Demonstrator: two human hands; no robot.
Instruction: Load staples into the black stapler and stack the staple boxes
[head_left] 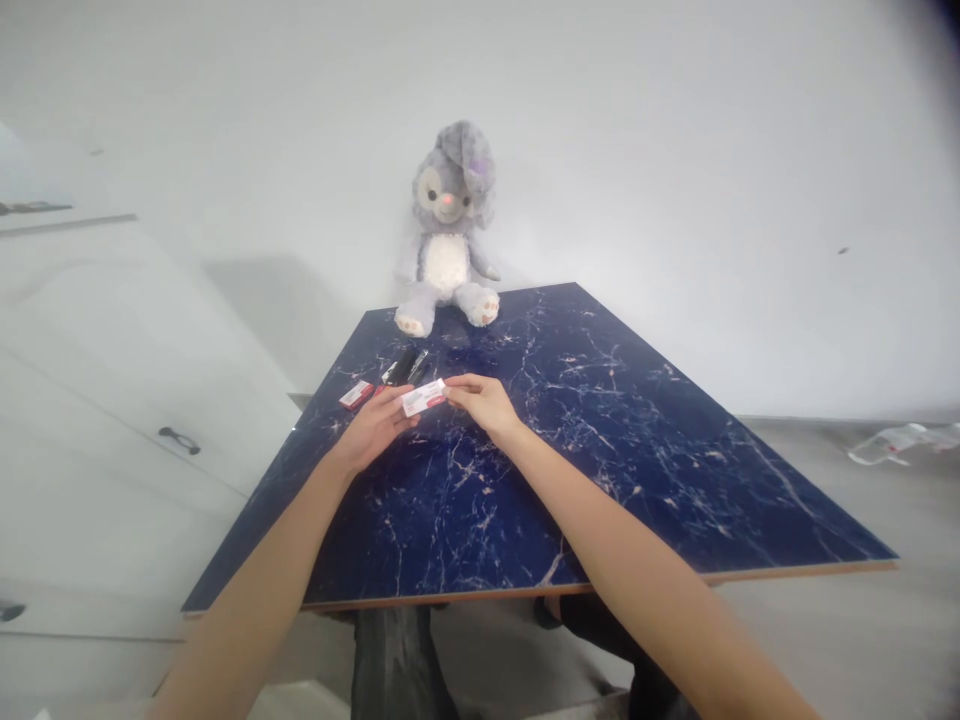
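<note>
Between my two hands is a small white and red box (424, 398), raised a little over the blue marbled table (465, 500). My left hand (373, 430) grips its left end, thumb along the upper side and fingers beneath. The fingertips of my right hand (484, 402) pinch its right end. Just beyond my left hand lies another red and white box (356, 394). Dark, slim items (405, 367) lie beside it, partly hidden by my hand; their kind is not clear.
A grey plush rabbit (448, 260) sits at the table's far edge against the white wall. White cabinets with dark handles (180, 439) stand on the left. Clear plastic packaging (900, 442) lies on the floor at right. My legs (401, 660) are below the near edge.
</note>
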